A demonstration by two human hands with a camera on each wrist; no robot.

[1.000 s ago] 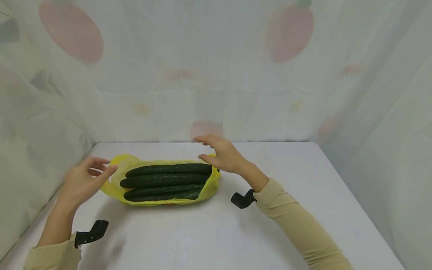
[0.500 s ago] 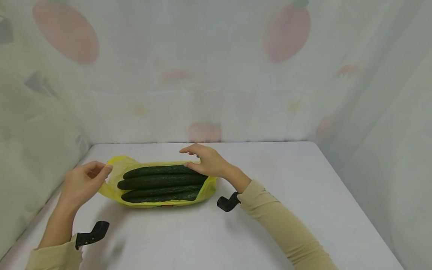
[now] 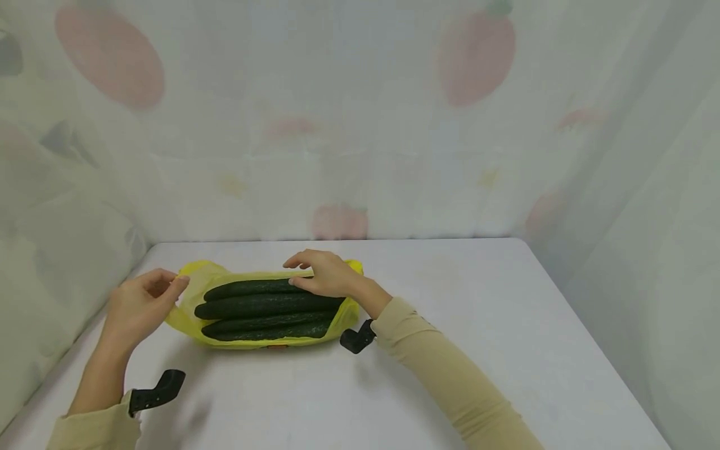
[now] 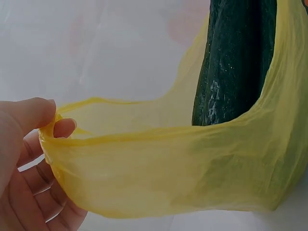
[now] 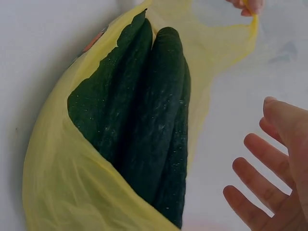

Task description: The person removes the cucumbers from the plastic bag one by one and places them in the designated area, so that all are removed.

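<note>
Cucumbers (image 3: 264, 307), dark green and long, lie side by side in a yellow bag (image 3: 191, 315) on the white worktop (image 3: 450, 294). The left hand (image 3: 140, 306) pinches the thin edge of the bag at its left end. The right hand (image 3: 323, 275) is spread wide with straight fingers, resting over the far cucumber near the bag's right end.

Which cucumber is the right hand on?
The farthest cucumber, at the back of the yellow bag. The right hand rests over its right end; the three nearer ones lie untouched.
</note>
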